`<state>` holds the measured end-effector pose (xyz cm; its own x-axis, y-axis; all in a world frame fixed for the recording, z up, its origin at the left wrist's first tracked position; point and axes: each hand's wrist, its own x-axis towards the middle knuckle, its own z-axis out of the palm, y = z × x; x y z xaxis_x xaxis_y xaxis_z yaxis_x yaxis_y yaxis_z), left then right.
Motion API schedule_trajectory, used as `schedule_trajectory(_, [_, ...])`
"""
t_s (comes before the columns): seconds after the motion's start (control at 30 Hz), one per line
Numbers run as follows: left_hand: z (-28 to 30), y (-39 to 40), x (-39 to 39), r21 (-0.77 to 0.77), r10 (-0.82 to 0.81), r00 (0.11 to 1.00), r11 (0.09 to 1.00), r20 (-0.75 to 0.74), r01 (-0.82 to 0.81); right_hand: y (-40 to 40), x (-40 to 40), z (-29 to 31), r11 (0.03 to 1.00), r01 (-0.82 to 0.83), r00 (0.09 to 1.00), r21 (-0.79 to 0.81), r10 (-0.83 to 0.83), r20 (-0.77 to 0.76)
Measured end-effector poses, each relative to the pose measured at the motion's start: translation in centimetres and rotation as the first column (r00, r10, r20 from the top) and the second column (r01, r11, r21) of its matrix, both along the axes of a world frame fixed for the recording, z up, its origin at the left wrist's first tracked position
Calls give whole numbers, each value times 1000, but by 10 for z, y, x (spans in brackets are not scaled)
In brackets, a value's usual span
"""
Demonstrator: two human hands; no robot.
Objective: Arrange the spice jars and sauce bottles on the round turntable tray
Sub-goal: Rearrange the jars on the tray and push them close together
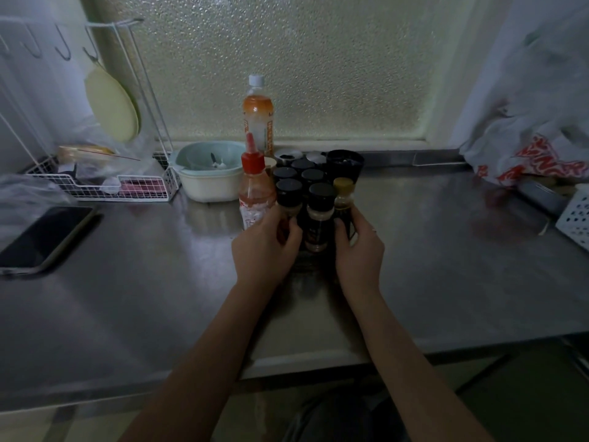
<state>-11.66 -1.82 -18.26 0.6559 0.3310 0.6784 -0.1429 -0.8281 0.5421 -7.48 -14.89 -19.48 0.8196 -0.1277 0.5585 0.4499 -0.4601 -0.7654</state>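
Spice jars (301, 186) with black caps stand packed in a tight cluster near the middle of the steel counter (446, 250), a little back from its front edge. The tray under them is too dark to make out. Both hands reach in from the near side and flank the front of the cluster. The left hand (264, 247) is curled around the front left jar (288, 199), fingers wrapped on its lower body. The right hand (358, 247) is closed on the brown-capped bottle (343, 199) at the front right corner. Between the two hands stands another black-capped jar (319, 215), touching neither palm as far as can be seen.

Every jar and bottle stands upright, long axis vertical, caps up. A red-capped sauce bottle (255, 189) stands just left of the cluster, against the left hand's fingers, its nozzle pointing up. Behind it rises a taller orange bottle (258, 116) with a white cap, close to the frosted window (287, 59). A black cup (345, 164) sits at the back right of the group.

To the left, a pale bowl (208, 173) is near the sauce bottle, then a wire rack (105, 183), and a phone (44, 239) well apart. The counter to the right lies bare up to a plastic bag (529, 154) and a white basket (575, 215) at the far edge.
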Motion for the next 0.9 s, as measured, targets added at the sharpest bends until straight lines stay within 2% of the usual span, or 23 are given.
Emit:
schedule_trajectory(0.13, [1, 2, -2, 0, 70, 997, 998, -12, -70, -1, 6, -8, 983, 147, 988, -111, -151, -32])
schedule_trajectory(0.27, [1, 9, 2, -102, 205, 978, 973, -46, -209, -3, 2, -3, 979, 164, 985, -119, -169, -34])
schedule_trajectory(0.4, [-2, 12, 7, -200, 174, 981, 961, -89, -189, -4, -2, -3, 983, 164, 985, -82, -169, -47])
schedule_trajectory(0.53, [-2, 12, 6, -217, 160, 985, 961, -58, -169, -3, -5, -2, 950, 219, 954, -224, -257, -153])
schedule_trajectory(0.6, [-3, 13, 7, -230, 167, 984, 957, -57, -175, -1, -6, 0, 925, 246, 942, -290, -298, -153])
schedule_trajectory(0.9, [-5, 14, 8, -220, 182, 979, 955, -90, -198, 0, -7, 3, 974, 121, 972, -191, -155, -174])
